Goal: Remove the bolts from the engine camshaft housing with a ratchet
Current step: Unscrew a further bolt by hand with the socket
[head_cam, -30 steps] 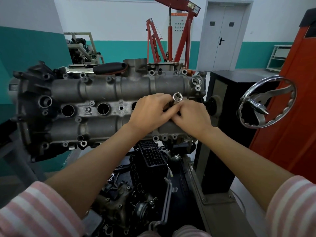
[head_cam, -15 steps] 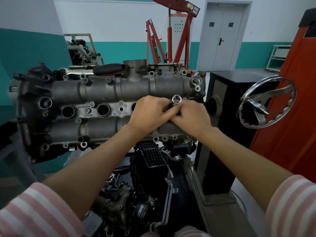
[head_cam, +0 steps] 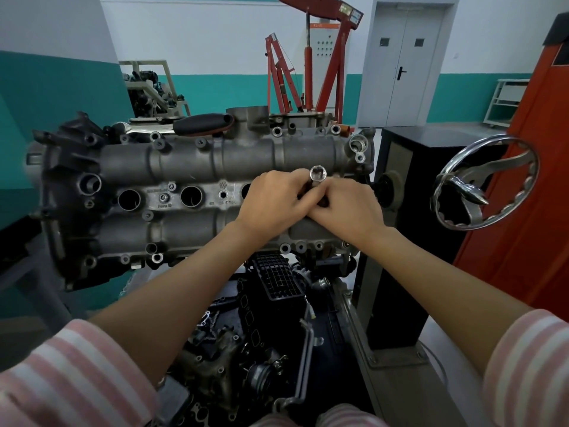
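Observation:
The grey camshaft housing (head_cam: 191, 167) faces me on the engine stand, with round plug holes and several bolt bosses along its edges. My left hand (head_cam: 271, 201) and my right hand (head_cam: 348, 208) meet over its right-centre part, fingers curled around a chrome socket tool (head_cam: 317, 174) whose open end sticks up between them. The rest of the tool is hidden by the hands. A black-handled ratchet (head_cam: 201, 123) lies on the housing's top edge, untouched.
A chrome handwheel (head_cam: 486, 183) juts from the black stand pillar (head_cam: 403, 229) at the right, beside an orange cabinet (head_cam: 529, 192). Black engine parts (head_cam: 271, 306) sit below the housing. A red engine hoist (head_cam: 311, 66) and grey doors stand behind.
Both hands stay clasped on the socket tool; the socket end has tilted very slightly. Nothing else has moved.

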A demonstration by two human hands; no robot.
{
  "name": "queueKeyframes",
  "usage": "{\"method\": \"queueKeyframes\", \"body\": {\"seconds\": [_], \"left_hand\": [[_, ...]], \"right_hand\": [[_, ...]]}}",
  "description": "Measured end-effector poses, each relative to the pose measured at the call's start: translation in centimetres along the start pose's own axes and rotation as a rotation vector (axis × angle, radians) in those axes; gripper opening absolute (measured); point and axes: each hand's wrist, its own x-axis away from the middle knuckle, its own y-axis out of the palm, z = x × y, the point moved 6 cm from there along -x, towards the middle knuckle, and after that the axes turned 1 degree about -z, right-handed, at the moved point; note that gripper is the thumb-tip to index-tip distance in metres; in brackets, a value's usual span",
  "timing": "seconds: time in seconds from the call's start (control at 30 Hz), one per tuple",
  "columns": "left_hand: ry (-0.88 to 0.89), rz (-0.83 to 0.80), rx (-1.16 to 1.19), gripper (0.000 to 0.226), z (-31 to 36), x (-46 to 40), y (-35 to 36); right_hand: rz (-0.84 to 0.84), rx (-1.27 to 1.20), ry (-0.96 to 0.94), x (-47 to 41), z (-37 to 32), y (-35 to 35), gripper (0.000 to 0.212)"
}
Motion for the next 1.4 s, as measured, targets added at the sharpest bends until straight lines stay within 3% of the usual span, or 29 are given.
{"method": "queueKeyframes", "body": {"seconds": [0.17, 0.27, 0.43, 0.63, 0.77, 0.97, 1.17, 1.27, 1.4], "left_hand": [[0.009, -0.053, -0.026, 0.05, -0.1, -0.2, 0.4], [0.023, -0.041, -0.066, 0.056, 0.3, -0.1, 0.3], [0.0, -0.017, -0.047, 0.041, 0.2, -0.1, 0.2], [-0.028, -0.038, -0.033, 0.053, -0.4, -0.1, 0.3], [-0.003, -0.043, -0.058, 0.06, 0.3, -0.1, 0.2], [0.011, 0.009, -0.029, 0.034, 0.4, -0.1, -0.2], [-0.001, -0.024, -0.061, 0.049, -0.1, -0.2, 0.2], [0.008, -0.028, -0.084, 0.054, 0.3, -0.1, 0.1], [-0.01, -0.01, -0.072, 0.042, 0.5, 0.0, 0.0]], "right_hand": [[0.081, -0.089, -0.043, 0.4, -0.5, -0.5, 0.026], [0.032, -0.045, -0.036, 0.2, -0.1, -0.2, 0.02], [-0.024, 0.027, 0.009, -0.1, 0.3, 0.4, 0.029], [0.095, -0.06, -0.05, 0.4, -0.5, -0.7, 0.025], [0.052, -0.049, -0.037, 0.3, -0.3, -0.3, 0.017], [-0.003, 0.01, 0.005, -0.1, 0.1, 0.2, 0.031], [0.039, -0.02, -0.041, 0.3, -0.2, 0.0, 0.022], [-0.003, 0.008, -0.021, 0.1, 0.0, 0.1, 0.028], [-0.013, -0.001, -0.009, 0.1, 0.0, 0.1, 0.033]]}}
